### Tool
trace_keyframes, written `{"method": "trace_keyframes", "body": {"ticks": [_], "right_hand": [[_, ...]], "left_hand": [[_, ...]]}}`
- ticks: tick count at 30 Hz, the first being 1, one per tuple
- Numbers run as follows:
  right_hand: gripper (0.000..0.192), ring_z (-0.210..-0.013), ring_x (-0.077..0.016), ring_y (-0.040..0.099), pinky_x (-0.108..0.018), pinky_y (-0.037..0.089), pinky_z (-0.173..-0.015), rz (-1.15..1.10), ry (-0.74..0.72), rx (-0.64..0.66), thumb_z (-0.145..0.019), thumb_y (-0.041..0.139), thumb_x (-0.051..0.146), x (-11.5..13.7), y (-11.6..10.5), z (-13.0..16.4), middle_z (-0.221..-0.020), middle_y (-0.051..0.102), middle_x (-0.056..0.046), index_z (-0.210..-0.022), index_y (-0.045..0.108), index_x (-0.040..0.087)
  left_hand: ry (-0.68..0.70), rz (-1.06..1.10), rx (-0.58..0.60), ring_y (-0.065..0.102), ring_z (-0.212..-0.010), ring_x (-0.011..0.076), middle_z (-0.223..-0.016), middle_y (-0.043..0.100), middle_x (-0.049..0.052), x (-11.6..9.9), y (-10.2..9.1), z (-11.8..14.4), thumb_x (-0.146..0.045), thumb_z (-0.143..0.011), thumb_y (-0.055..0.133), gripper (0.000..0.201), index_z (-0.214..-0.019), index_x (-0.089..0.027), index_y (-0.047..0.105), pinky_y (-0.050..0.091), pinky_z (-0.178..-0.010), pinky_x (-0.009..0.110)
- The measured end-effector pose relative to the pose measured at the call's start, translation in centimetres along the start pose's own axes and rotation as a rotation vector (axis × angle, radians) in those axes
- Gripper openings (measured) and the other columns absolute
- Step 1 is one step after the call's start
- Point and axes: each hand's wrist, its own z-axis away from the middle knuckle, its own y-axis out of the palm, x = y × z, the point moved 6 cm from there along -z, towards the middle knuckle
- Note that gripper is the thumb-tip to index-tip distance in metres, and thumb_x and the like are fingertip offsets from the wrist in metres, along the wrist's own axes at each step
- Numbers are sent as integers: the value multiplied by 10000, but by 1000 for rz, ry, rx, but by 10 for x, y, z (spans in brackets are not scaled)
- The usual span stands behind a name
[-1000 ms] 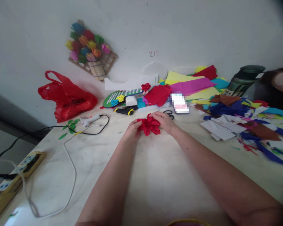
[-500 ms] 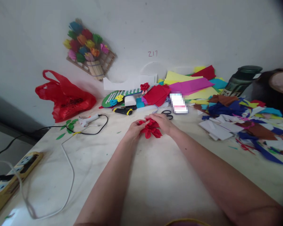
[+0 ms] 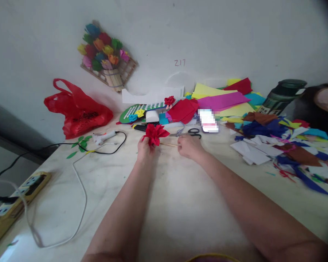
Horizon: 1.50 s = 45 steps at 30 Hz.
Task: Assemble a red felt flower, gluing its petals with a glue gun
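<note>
A red paper flower [image 3: 155,134] with pointed petals is pinched in my left hand [image 3: 145,150], which has its fingers closed beneath the bloom. To its right, my right hand [image 3: 190,147] is closed low over the table, its fingers on one end of a thin wooden stick [image 3: 169,145]. The stick runs left towards the flower; whether the two touch I cannot tell. Just behind my right hand lie scissors [image 3: 194,133] with black handles, partly covered by the fingers. A black and yellow utility knife [image 3: 139,127] is partly hidden behind the flower.
On the left are a glue gun [image 3: 105,137] with its cord, green paper leaves [image 3: 82,142], a power strip [image 3: 35,185] and a red plastic bag [image 3: 84,112]. A phone [image 3: 208,120] lies behind the scissors. Paper scraps [image 3: 284,145] and a dark bottle [image 3: 284,96] occupy the right.
Both hands were together on the red flower. My left hand has moved left with it, turning the bloom upward; my right hand has let go, moved right and closed on the stick.
</note>
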Motion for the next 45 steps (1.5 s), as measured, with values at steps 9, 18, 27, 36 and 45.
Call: {"method": "trace_keyframes", "body": {"ticks": [9, 18, 27, 36, 45], "right_hand": [[289, -944, -255, 635, -302, 442, -744, -77, 99, 29, -817, 476, 145, -10, 12, -8, -1004, 699, -151, -989, 709, 140], [210, -594, -129, 518, -233, 351, -551, -936, 303, -209, -795, 555, 329, -58, 30, -19, -614, 595, -8, -758, 685, 170], [131, -344, -45, 309, -216, 234, -380, -1214, 409, -157, -755, 620, 275, -56, 26, 11, -497, 493, 56, -737, 581, 151], [282, -365, -54, 283, -210, 186, -376, -1356, 328, -269, -756, 579, 410, -47, 21, 78, -444, 370, 95, -887, 623, 165], [422, -423, -52, 342, -230, 241, -395, -1429, 79, -220, -651, 642, 569, -38, 16, 79, -613, 531, 30, -786, 591, 173]], "left_hand": [[68, -17, 27, 581, -523, 101, -590, 596, -18, -4, 0, -3, -66, -640, 586, 137, -674, -169, 503, 451, -513, 198], [-8, -129, 158, 506, -456, 78, -499, 538, -49, 5, 27, 31, -89, -541, 725, 232, -619, -159, 517, 384, -482, 190], [-173, -236, 311, 637, -642, 161, -731, 693, 56, 24, 8, 91, -195, -569, 828, 321, -828, -132, 650, 459, -606, 265], [-151, -172, 430, 647, -784, 184, -873, 697, 77, 34, -3, 127, -123, -634, 754, 295, -909, -134, 648, 473, -752, 303], [-174, -157, 442, 658, -818, 184, -876, 677, 19, 31, -5, 126, -108, -642, 701, 621, -1220, -271, 541, 479, -765, 323]]}}
